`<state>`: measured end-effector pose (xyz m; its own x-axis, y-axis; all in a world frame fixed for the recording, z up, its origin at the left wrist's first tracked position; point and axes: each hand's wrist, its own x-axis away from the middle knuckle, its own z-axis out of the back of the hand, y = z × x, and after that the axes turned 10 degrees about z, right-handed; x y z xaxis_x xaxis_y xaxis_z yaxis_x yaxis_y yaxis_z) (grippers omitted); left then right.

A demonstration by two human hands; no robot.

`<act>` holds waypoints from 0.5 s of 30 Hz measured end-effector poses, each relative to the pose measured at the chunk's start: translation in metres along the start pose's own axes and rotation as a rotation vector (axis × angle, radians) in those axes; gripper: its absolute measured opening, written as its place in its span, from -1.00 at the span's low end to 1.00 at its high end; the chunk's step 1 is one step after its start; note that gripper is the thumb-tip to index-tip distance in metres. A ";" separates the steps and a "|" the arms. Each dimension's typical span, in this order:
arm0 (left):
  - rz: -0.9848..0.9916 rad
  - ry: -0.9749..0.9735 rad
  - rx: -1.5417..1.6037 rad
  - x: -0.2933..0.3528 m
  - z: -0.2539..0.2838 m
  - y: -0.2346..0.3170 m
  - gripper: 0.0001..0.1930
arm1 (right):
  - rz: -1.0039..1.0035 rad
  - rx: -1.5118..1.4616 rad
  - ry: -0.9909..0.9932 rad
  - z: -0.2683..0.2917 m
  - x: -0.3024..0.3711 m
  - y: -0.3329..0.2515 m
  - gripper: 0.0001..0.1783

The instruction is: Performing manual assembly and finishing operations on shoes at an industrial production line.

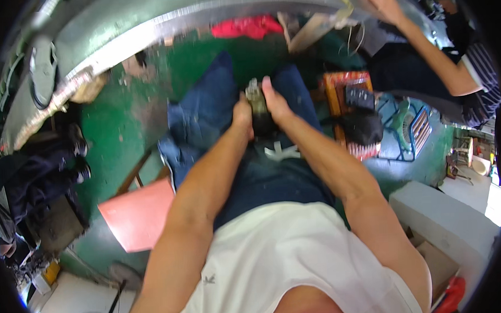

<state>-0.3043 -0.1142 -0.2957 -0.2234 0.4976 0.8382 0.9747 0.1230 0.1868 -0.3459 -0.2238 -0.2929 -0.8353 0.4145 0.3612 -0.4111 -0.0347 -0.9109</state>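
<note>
Both of my hands meet in front of my lap, between my knees in blue trousers. Between them is a small dark, olive-toned thing (pixel 258 107) with a pale metallic top end; its kind cannot be made out. My left hand (pixel 242 116) is closed along its left side. On the other side my right hand (pixel 276 103) presses against it, thumb pointing up and away from me. Fingers on the far side and underneath are hidden. The lower part of the held thing is in shadow.
A metal bench edge (pixel 161 21) curves across the far side, with red cloth (pixel 247 27) beneath. At right, a co-worker's arm (pixel 433 50) reaches over the bench. Nearby are a black box (pixel 360 97), a black bag (pixel 362 128) and a blue-framed chair (pixel 392 142). A pink panel (pixel 136 217) sits left.
</note>
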 end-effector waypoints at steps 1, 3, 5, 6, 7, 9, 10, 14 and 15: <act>-0.036 0.030 -0.017 0.000 0.004 -0.002 -0.46 | 0.105 0.026 0.010 -0.004 0.005 0.000 0.01; -0.049 -0.019 -0.007 0.010 -0.003 -0.012 -0.46 | 0.097 0.028 0.020 0.005 0.012 0.014 -0.04; -0.079 -0.071 0.027 0.008 0.013 -0.022 -0.52 | 0.097 -0.146 -0.061 0.004 0.007 0.045 -0.04; -0.128 -0.086 0.034 0.019 0.023 -0.024 -0.53 | 0.097 -0.164 -0.077 -0.006 0.022 0.033 -0.06; -0.121 -0.105 -0.012 0.035 0.018 -0.025 -0.56 | 0.069 -0.339 -0.174 -0.001 0.031 0.030 -0.10; -0.127 -0.088 0.006 0.069 0.030 -0.019 -0.58 | 0.196 -0.394 -0.289 -0.010 0.074 -0.023 -0.12; -0.139 -0.102 -0.002 0.083 0.022 -0.014 -0.58 | 0.215 -0.389 -0.286 -0.003 0.081 -0.036 -0.12; -0.121 -0.234 -0.002 0.154 -0.001 0.000 -0.52 | 0.507 -0.453 -0.575 0.019 0.123 -0.100 -0.09; -0.141 -0.270 -0.015 0.164 -0.002 -0.003 -0.51 | 0.536 -0.492 -0.619 0.024 0.131 -0.110 -0.09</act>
<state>-0.3436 -0.0349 -0.1577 -0.3493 0.6872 0.6370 0.9334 0.1956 0.3008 -0.4186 -0.1872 -0.1402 -0.9708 -0.1051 -0.2158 0.1643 0.3646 -0.9165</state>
